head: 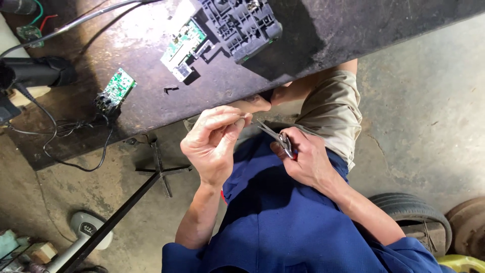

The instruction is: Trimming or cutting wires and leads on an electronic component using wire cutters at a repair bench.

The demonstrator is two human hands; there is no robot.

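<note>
Whatever your left hand [214,144] is pinching is too small to make out: thumb and fingertips are pressed together just below the near edge of the workbench [151,108], and only a pale sliver shows between them. Your right hand [303,159] is wrapped tight around a pair of pliers [277,137], whose red grips are almost wholly buried in your palm. The metal jaws stick out toward your left fingertips, thin and grey, their tips slightly parted and just short of the pinch.

Both hands hang over your lap, off the workbench, just below its near edge. On the dark top, a green circuit board [115,91] lies near the left end among black wires, and a larger black plastic housing [237,25] with a second green board [184,45] sits at the far edge, partly cut off by the frame. A tyre [419,212] shows on the floor at your right.
</note>
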